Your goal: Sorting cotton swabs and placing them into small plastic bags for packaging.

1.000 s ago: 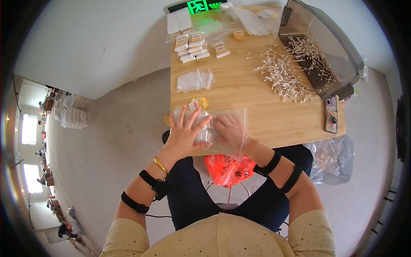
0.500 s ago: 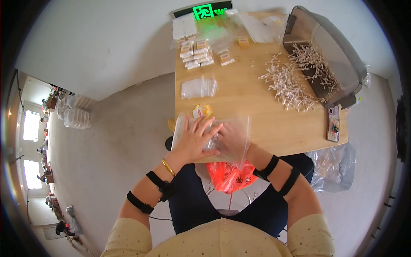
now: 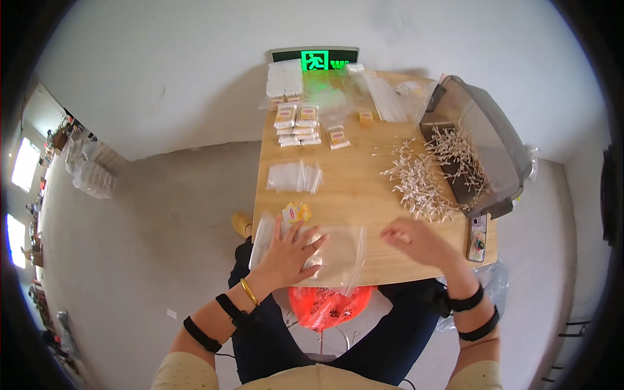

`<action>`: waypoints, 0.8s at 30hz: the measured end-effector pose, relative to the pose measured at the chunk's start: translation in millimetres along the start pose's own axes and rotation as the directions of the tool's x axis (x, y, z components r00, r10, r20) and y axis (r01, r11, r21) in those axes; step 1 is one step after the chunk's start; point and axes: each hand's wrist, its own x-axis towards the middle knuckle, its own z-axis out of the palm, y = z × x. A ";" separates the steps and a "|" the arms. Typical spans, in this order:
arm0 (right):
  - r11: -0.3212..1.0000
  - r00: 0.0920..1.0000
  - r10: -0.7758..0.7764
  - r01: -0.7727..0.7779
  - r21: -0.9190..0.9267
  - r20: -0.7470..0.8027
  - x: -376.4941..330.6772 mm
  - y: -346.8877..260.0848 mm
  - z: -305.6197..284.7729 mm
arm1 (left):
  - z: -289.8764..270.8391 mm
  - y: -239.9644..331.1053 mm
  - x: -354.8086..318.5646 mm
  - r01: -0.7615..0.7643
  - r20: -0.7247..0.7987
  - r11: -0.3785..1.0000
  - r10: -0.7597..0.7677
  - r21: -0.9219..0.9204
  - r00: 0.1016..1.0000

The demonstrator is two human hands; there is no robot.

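Since the earlier frame, the right hand (image 3: 419, 239) has left the clear plastic bag (image 3: 339, 255) and moved to the right, while the left hand (image 3: 289, 255) has stayed on the plastic. This left hand is laid flat with the palm down, its fingers spread well apart, and it presses the bag against the near part of the wooden surface (image 3: 354, 179). Clear plastic shows on both sides of the hand, but what lies under the palm I cannot tell. Right hand has its fingers bent inward and near to each other; it is a little blurred, so I cannot tell if they pinch some small thing. It is between the bag and the phone (image 3: 478, 237), just below the loose cotton swabs (image 3: 419, 185). These swabs lie in a messy pile, partly on the surface and partly inside the gray see-through box (image 3: 491, 140). Just beyond the left fingertips are some yellow and white cards (image 3: 296, 212), and farther away there is a row of small clear bags (image 3: 294, 177), overlapping one another. Behind them, packed swab packets (image 3: 298, 123) are stacked, with a single packet (image 3: 337, 136) lying beside this stack. Below the near edge of the surface hangs a red bag (image 3: 330, 309), between the person's knees.
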 end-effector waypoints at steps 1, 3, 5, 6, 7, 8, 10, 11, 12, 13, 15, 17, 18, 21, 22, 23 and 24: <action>0.998 0.997 -0.030 0.026 -0.049 -0.076 10.9 -16.2 -21.8 | -0.3 -1.3 -0.9 0.006 -0.006 1.000 -0.006 -0.002 1.000; 0.985 0.994 0.008 -0.027 -0.173 -0.111 52.8 -55.3 -59.1 | 0.2 -3.4 -4.4 0.021 -0.014 1.000 -0.021 -0.013 1.000; 0.977 0.974 -0.071 0.025 -0.210 -0.213 105.0 -82.1 -73.8 | -1.3 -4.0 -4.4 0.031 -0.003 0.999 -0.031 -0.037 1.000; 0.976 0.962 -0.096 0.041 -0.213 -0.254 133.5 -84.1 -77.1 | -1.9 -3.2 -1.2 0.027 -0.001 0.998 -0.028 -0.051 1.000; 0.975 0.948 -0.114 0.048 -0.218 -0.298 163.7 -72.7 -76.9 | -0.1 -0.8 3.7 0.016 -0.005 0.998 -0.017 -0.064 1.000; 0.979 0.936 -0.105 0.038 -0.200 -0.336 198.4 -53.8 -74.5 | -1.4 1.5 6.3 0.009 -0.013 0.997 -0.010 -0.072 1.000; 0.995 0.929 0.008 -0.045 -0.092 -0.371 260.1 -28.1 -54.1 | -1.0 0.5 4.0 0.026 -0.007 0.996 -0.026 -0.088 1.000; 0.994 0.929 0.105 -0.109 0.008 -0.354 291.4 -26.5 -33.3 | -1.6 -2.9 -2.9 0.061 0.015 0.995 -0.060 -0.084 0.998; 0.989 0.915 0.140 -0.146 0.012 -0.379 316.3 -10.8 -23.2 | -2.0 -2.5 -1.7 0.067 0.023 0.993 -0.065 -0.097 0.998; 0.981 0.893 0.183 -0.193 0.017 -0.411 337.4 11.9 -16.0 | -1.7 -1.1 1.8 0.055 0.017 0.993 -0.054 -0.109 0.998; 0.960 0.849 0.252 -0.281 0.008 -0.465 367.9 24.8 3.4 | -1.0 -1.7 0.6 0.061 0.024 0.990 -0.059 -0.127 0.998; 0.923 0.782 0.307 -0.383 -0.030 -0.542 384.6 30.2 16.4 | -2.6 -1.5 1.4 0.057 0.027 0.989 -0.054 -0.139 0.998; 0.932 0.772 0.286 -0.361 -0.021 -0.567 390.9 29.8 22.9 | -3.6 -2.8 1.1 0.061 0.029 0.988 -0.058 -0.139 0.998; 0.941 0.756 0.285 -0.337 0.023 -0.590 398.3 27.2 34.9 | -0.9 -4.9 -1.1 0.074 0.033 0.986 -0.070 -0.152 0.997; 0.932 0.765 0.324 -0.358 0.052 -0.556 399.3 22.0 36.2 | -0.4 -6.2 -1.9 0.081 0.034 0.985 -0.076 -0.151 0.996; 0.922 0.773 0.362 -0.379 0.079 -0.521 399.7 16.9 38.4 | 0.4 -7.0 -2.7 0.087 0.036 0.985 -0.082 -0.151 0.996; 0.921 0.780 0.391 -0.327 0.214 -0.489 396.3 25.6 28.6 | 0.9 -4.6 0.4 0.068 0.031 0.985 -0.064 -0.159 0.997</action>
